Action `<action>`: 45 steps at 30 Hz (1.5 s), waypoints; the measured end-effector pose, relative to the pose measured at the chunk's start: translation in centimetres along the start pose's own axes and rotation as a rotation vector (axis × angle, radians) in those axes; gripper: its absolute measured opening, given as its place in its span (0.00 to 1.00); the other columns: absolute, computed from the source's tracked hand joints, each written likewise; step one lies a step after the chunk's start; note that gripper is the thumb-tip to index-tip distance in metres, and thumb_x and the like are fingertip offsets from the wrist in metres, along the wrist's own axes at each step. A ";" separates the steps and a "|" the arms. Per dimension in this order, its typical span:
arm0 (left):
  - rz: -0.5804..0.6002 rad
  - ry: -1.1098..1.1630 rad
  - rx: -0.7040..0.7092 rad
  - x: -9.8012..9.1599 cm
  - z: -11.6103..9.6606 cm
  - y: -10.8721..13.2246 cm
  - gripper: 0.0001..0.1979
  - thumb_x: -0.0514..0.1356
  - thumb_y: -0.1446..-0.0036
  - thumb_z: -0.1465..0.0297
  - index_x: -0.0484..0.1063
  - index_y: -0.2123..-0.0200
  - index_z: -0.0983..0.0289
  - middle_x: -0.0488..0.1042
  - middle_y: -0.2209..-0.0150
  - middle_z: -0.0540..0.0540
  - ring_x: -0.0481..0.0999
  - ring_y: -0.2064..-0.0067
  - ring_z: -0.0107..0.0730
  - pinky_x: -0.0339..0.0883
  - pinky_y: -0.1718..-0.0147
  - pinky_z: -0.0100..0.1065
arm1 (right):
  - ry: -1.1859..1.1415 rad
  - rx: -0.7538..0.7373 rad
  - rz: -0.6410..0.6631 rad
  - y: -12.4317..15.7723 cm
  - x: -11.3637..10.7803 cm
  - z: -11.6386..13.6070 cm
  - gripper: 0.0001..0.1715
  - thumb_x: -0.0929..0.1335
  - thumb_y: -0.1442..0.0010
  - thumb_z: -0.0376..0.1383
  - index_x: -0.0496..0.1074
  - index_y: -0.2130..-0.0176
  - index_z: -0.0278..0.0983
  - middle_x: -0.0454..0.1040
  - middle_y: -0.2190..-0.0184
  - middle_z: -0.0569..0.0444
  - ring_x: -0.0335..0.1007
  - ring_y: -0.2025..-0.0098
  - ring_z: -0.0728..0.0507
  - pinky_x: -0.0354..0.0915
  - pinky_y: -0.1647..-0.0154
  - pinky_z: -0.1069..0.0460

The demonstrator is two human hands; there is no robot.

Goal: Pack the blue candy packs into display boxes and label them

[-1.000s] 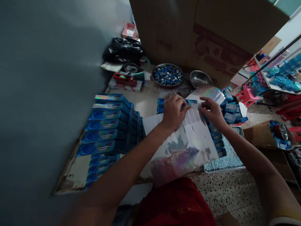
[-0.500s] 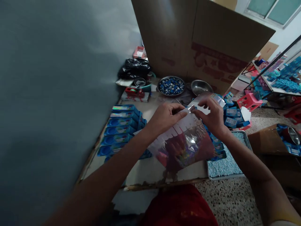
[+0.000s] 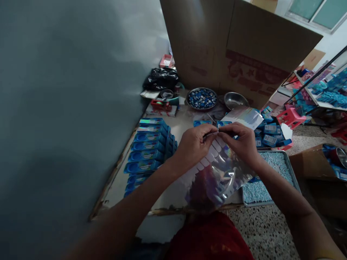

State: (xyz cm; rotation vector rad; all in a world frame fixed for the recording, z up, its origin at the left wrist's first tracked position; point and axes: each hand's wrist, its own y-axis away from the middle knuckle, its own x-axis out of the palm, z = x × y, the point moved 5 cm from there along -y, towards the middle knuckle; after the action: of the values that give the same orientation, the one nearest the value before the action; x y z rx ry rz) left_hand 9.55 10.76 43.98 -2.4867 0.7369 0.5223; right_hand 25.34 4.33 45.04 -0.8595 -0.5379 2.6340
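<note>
A shiny, see-through sheet of stickers [image 3: 214,177] with a row of pale rounded tabs hangs from my hands over the near part of the table. My left hand [image 3: 193,144] is closed in a pinch on its top edge. My right hand [image 3: 241,141] pinches the same edge, thumb and forefinger almost touching the left fingertips. Whether a single sticker lies between the fingertips is too small to tell. Left of the sheet stand blue boxes [image 3: 146,155] in a slanting row. Behind my hands lie more blue boxes [image 3: 202,123] and a silvery sheet [image 3: 244,116].
At the back are a bowl of blue and white pieces [image 3: 202,98], a metal bowl [image 3: 235,100], a red tape dispenser [image 3: 161,105] and a tall cardboard panel [image 3: 252,43]. A tray of pale blue bits [image 3: 257,193] sits right, near an open carton [image 3: 309,162].
My hands have come together at the sheet's top edge, the right fingers lowering toward the left. The sheet has tilted and dropped slightly. The view has shifted a little.
</note>
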 end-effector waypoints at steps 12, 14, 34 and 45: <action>0.067 -0.015 0.009 0.0 0.8 0.0 0.11 0.60 0.35 0.72 0.84 0.56 0.60 0.86 0.54 0.55 0.84 0.52 0.41 0.77 0.48 0.40 | -0.109 0.072 0.168 -1.0 0.5 -1.7 0.09 0.73 0.42 0.36 0.87 0.65 0.38 0.84 0.70 0.53 0.74 0.70 0.49 0.66 0.69 0.54; 0.071 -0.015 0.012 0.2 0.8 -0.1 0.11 0.60 0.35 0.72 0.84 0.56 0.60 0.86 0.55 0.55 0.84 0.53 0.41 0.76 0.48 0.40 | -0.107 0.079 0.172 -1.2 0.5 -1.9 0.10 0.72 0.42 0.36 0.87 0.66 0.38 0.84 0.71 0.54 0.74 0.71 0.49 0.65 0.69 0.54; 0.069 0.012 -0.089 1.0 2.1 -1.9 0.09 0.63 0.40 0.71 0.85 0.61 0.60 0.87 0.60 0.54 0.85 0.58 0.40 0.77 0.56 0.36 | -0.186 0.153 0.226 -2.0 0.9 -4.2 0.08 0.74 0.45 0.38 0.86 0.68 0.36 0.81 0.74 0.54 0.71 0.71 0.49 0.65 0.71 0.55; 0.050 0.118 -0.215 1.4 3.2 -2.0 0.10 0.64 0.39 0.66 0.86 0.59 0.61 0.86 0.61 0.56 0.85 0.59 0.43 0.77 0.57 0.39 | -0.292 0.348 0.143 -2.2 2.4 -6.0 0.11 0.72 0.50 0.38 0.84 0.70 0.35 0.80 0.76 0.54 0.67 0.76 0.51 0.61 0.74 0.56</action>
State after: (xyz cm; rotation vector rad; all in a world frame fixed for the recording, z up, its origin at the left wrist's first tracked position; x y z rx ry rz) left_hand 11.09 13.40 41.43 -2.7243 0.8297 0.4991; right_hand 27.64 8.76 40.33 -0.4250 -0.0752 2.8808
